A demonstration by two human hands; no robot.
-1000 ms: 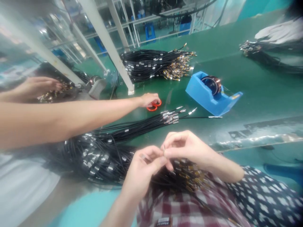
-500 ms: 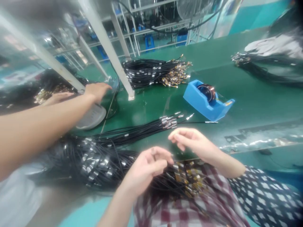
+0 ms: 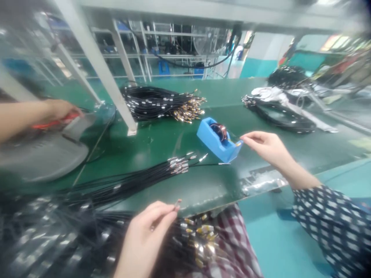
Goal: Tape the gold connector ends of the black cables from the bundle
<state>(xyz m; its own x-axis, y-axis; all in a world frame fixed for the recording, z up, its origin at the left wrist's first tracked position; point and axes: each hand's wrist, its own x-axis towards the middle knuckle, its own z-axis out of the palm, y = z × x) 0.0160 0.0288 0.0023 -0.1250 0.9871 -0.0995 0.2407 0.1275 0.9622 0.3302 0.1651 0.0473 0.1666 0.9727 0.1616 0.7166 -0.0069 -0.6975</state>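
My left hand point(image 3: 149, 227) is closed in a pinch, with the small tip of a cable point(image 3: 178, 203) poking out past thumb and forefinger. Below it, a mass of black cables point(image 3: 199, 241) with gold and yellow ends lies over my lap. My right hand point(image 3: 265, 146) pinches at the front cutting edge of a blue tape dispenser point(image 3: 217, 144). The tape is too thin to make out clearly between those fingertips. A brownish tape roll point(image 3: 219, 132) sits in the dispenser. Beside it, a row of black cables point(image 3: 145, 173) with silvery ends lies on the green table.
Behind a white post point(image 3: 98, 73) lies a bundle of black cables point(image 3: 153, 102) with gold ends. At the left, another person's hand point(image 3: 58, 112) holds something red by a grey lamp-like base point(image 3: 58, 158). White cloth and coiled cable point(image 3: 281, 112) lie to the right.
My right hand has moved from near my left hand out to the tape dispenser's edge. My left hand now shows a cable tip in its pinch. The view has swung right.
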